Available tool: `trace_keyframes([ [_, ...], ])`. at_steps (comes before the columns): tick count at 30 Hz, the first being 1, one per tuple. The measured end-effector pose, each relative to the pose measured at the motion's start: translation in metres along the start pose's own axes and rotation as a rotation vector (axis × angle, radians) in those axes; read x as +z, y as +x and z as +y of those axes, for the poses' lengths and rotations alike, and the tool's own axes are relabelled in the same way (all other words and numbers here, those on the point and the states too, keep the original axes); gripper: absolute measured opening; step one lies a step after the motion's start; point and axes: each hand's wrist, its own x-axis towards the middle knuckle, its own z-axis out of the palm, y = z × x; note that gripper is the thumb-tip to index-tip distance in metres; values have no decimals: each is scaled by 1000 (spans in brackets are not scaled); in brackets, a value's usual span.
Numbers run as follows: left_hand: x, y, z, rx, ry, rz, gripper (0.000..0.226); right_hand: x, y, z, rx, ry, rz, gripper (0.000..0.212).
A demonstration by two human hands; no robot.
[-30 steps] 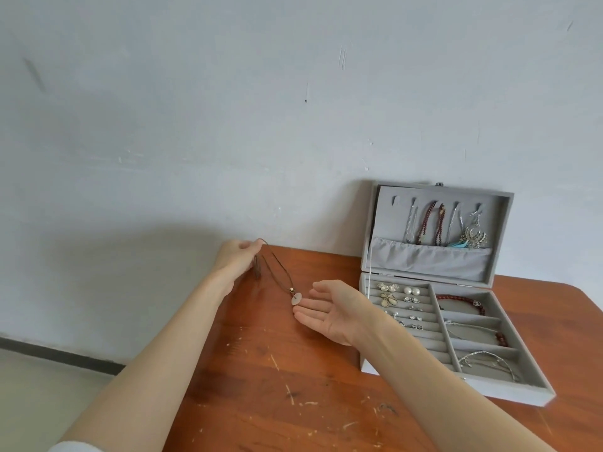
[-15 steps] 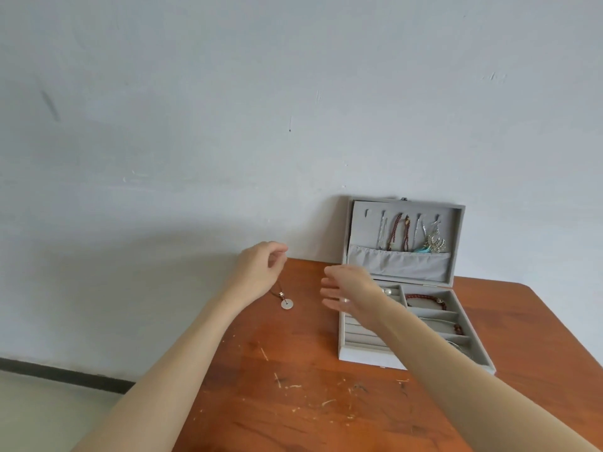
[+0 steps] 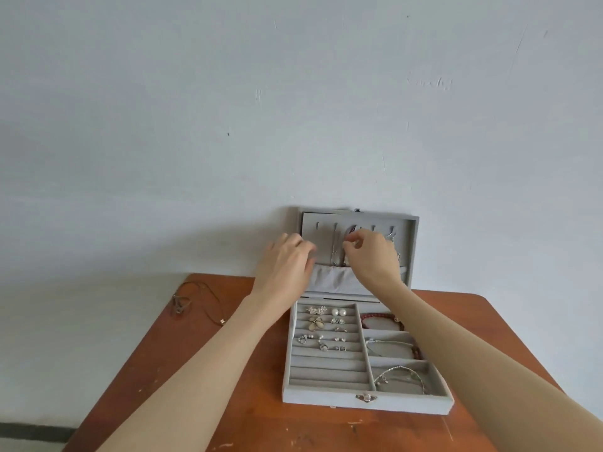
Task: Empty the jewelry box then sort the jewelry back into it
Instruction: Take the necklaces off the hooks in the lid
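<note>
Both hands have left the necklace (image 3: 195, 303) on the worktop (image 3: 254, 402); right fingers (image 3: 350, 244) pinch a lid chain (image 3: 344, 252), left fingers (image 3: 303, 247) loosely curled beside them.

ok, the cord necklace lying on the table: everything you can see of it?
The cord necklace is a thin dark brown cord, lying loose on the far left corner of the wooden table, left of the jewelry box and apart from it. The cord makes an open loop, bunched into a small knot-like tangle at its left end, with a small pale metal piece at its near end. Its pendant cannot be made out. Neither hand touches it.
</note>
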Motion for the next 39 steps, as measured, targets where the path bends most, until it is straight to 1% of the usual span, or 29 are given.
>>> trace_keyframes([
  [4,19,12,6,-10,64,20,22,12,15,0,0,-60,74,19],
  [7,27,11,4,16,42,109,11,19,18,1,-10,-98,135,21],
  [11,31,9,0,56,14,149,9,28,20,1,-19,-116,182,25],
  [16,32,12,1,47,13,161,8,30,20,1,-26,-118,204,27],
  [21,31,18,2,9,13,171,10,17,31,-3,-49,-13,248,22],
  [23,29,23,4,-16,-13,178,12,8,35,-5,-87,68,224,18],
  [25,26,29,8,-66,-91,173,14,-1,39,-4,-117,187,174,12],
  [28,21,42,15,-137,-264,130,22,-15,41,-2,-130,386,84,16],
  [31,16,52,25,-157,-408,51,27,-30,38,-4,-162,474,8,17],
  [35,8,57,36,-237,-592,-57,13,-46,32,-6,-166,566,-68,16],
  [37,3,57,38,-274,-682,-83,5,-52,28,-6,-157,618,-108,15],
  [39,-3,54,37,-304,-760,-92,5,-57,23,-5,-155,664,-139,18],
])
